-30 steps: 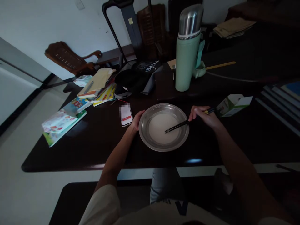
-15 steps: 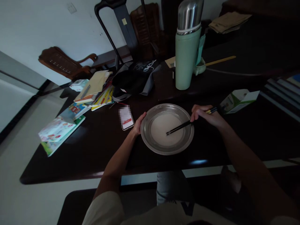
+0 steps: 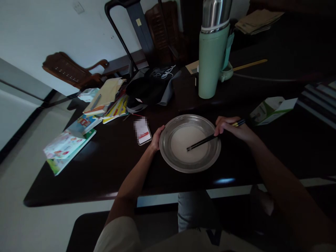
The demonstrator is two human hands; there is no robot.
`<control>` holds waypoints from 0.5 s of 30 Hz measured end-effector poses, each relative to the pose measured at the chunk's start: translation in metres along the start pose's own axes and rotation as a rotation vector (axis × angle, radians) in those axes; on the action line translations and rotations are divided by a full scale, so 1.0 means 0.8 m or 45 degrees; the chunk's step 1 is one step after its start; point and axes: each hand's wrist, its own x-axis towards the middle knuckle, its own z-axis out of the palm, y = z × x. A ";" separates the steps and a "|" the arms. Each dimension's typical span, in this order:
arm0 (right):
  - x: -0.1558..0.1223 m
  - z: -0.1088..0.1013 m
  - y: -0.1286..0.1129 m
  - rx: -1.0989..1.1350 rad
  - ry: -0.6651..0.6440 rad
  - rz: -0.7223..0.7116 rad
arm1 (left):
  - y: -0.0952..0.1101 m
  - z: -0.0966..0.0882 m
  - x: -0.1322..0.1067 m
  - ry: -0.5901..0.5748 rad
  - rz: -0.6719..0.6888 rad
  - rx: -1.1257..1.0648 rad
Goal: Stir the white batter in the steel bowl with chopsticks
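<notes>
Person's R hand is closed round a pair of dark chopsticks, tips slanting down-left into whitish stuff (liquid or batter, can't tell) in a wide steel bowl. L hand is clamped on the bowl's left rim, so the hands are apart, one each side. Bowl is a bit in from the desk's near edge, well right of its near-left corner. Lit phone, screen partly pixelated, lies just left of L hand. Along the desk's left edge: colourful books, then farther up a pile w/ a tan envelope on top & a dark bag to its right. Tall green thermos w/ steel top stands upright beyond the bowl, away from the near edge. Opened green-&-white carton sits nr R hand, farther from the near edge; more stacked books beyond it, to the right.
</notes>
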 end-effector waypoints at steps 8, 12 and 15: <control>0.000 -0.017 0.012 0.040 0.268 -0.096 | 0.003 0.011 -0.008 0.108 -0.036 -0.189; -0.002 -0.009 0.008 0.077 0.079 -0.041 | 0.005 0.018 -0.012 0.159 -0.061 -0.205; 0.000 0.001 0.003 -0.001 -0.053 -0.012 | 0.004 0.016 -0.011 0.131 -0.057 -0.210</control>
